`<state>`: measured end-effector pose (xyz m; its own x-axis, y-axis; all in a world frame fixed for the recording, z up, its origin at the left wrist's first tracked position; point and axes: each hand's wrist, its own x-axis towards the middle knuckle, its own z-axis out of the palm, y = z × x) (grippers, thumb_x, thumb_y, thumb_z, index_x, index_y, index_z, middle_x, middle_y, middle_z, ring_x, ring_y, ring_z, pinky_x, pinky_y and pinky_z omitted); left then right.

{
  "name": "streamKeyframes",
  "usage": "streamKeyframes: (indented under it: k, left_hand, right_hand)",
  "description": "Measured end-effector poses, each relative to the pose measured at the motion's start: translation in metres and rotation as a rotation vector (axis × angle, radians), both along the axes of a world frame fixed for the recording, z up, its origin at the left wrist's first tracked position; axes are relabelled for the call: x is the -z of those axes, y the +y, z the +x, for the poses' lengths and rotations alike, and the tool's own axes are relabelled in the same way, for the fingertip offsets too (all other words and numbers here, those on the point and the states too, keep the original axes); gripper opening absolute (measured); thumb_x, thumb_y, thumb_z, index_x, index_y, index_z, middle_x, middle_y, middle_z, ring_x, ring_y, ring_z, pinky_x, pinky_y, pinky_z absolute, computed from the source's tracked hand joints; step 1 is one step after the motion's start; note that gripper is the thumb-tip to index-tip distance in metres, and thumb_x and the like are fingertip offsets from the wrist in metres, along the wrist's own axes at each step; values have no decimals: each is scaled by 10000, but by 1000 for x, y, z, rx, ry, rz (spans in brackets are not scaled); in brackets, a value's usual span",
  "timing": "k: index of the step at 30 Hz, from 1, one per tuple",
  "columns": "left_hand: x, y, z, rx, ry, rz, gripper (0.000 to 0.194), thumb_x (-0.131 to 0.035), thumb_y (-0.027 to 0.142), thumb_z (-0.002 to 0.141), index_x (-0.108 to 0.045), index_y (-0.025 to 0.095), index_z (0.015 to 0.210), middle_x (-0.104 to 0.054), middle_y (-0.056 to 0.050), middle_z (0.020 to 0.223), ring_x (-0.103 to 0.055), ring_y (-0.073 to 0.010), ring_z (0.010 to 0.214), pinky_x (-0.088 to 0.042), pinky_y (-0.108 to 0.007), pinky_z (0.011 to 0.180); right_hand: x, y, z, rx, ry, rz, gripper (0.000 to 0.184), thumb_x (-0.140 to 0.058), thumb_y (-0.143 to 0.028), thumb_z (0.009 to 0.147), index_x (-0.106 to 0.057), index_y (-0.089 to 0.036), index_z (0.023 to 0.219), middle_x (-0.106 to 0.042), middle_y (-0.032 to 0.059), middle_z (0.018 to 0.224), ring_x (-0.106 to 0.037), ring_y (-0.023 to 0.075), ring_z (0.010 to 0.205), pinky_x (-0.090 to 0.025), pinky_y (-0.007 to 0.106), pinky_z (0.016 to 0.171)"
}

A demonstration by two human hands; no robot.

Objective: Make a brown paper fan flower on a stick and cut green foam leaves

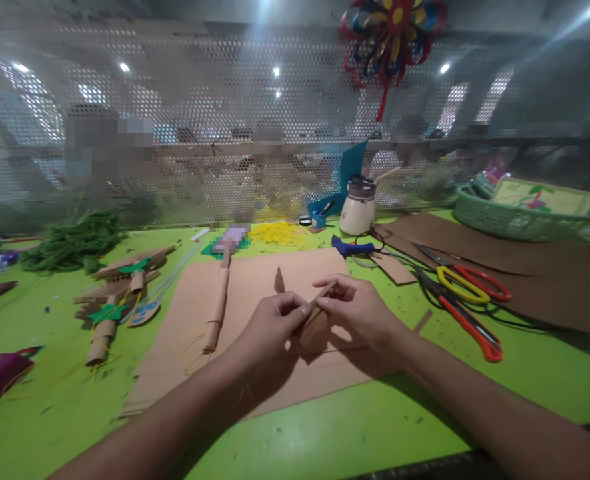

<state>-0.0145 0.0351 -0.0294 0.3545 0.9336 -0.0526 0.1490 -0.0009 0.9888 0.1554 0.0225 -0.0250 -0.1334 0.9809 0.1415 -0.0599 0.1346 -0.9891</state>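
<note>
Both my hands meet over the middle of the brown paper sheets (175,333). Between them is a small strip of pleated brown paper (317,323). My left hand (275,320) pinches its left side between thumb and fingers. My right hand (355,303) is closed on its upper right side, thumb on the near face. A pointed, fan-folded paper piece (279,280) stands up just behind my left hand; I cannot tell if it belongs to the same strip. Left of my hands lies a rolled paper tube figure (219,293) with a purple and green top.
Finished paper figures (107,313) and green strands (75,241) lie at left. Orange-handled scissors (467,283), a red utility knife (472,327) and a blue glue gun (352,247) are at right. Behind stand a jar (359,207), a green basket (519,220) and a perforated screen (199,133).
</note>
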Motion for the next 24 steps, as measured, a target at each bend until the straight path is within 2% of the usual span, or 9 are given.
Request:
streamKeyframes:
  k: [4,7,10,14,18,22,24]
  left_hand:
    - [4,-4,1,-6,104,146,176,-592,313,789,-693,174,821,-671,-73,782,-572,-180,694,-411,-258,603]
    - [-4,-12,2,21,255,345,203,-524,281,832,-710,201,810,-666,-81,785,-549,-187,702,-381,-263,616]
    - [-15,-20,2,63,342,474,167,-538,191,792,-704,204,787,-633,-81,752,-521,-187,677,-357,-266,614]
    - [-21,-29,1,75,482,554,207,-527,96,722,-664,181,852,-611,-75,793,-523,-191,709,-363,-273,645]
    - [-21,-31,-2,129,670,622,178,-473,76,733,-604,160,819,-601,-60,783,-502,-162,666,-339,-265,609]
    - [-17,-30,-3,87,650,577,153,-432,132,804,-579,160,770,-618,-54,743,-467,-142,616,-301,-255,565]
    - [-16,-30,-3,60,588,533,144,-446,145,803,-586,158,770,-626,-55,728,-465,-143,616,-294,-255,561]
  right_hand:
    - [0,2,1,71,12,22,369,-697,-249,652,-615,-147,997,-564,-40,644,-532,123,592,-407,262,572]
    - [-1,3,2,86,26,27,432,-692,-246,656,-585,-143,1062,-523,-61,614,-503,111,562,-390,254,552]
    - [-1,3,2,95,30,35,433,-684,-240,666,-575,-131,1071,-500,-67,608,-479,103,554,-379,251,543]
    - [1,2,-1,126,18,54,432,-680,-228,668,-579,-122,1075,-492,-65,615,-468,103,563,-377,255,550]
    - [0,1,-4,126,3,36,429,-677,-234,674,-576,-109,1073,-481,-67,606,-467,106,570,-382,261,564]
    - [-2,-1,-5,35,23,-68,584,-681,-250,679,-477,-95,1203,-516,-64,603,-497,120,580,-390,267,567]
    - [-1,-2,-5,9,8,-71,635,-685,-222,663,-450,-103,1241,-518,-71,596,-485,116,570,-375,255,547]
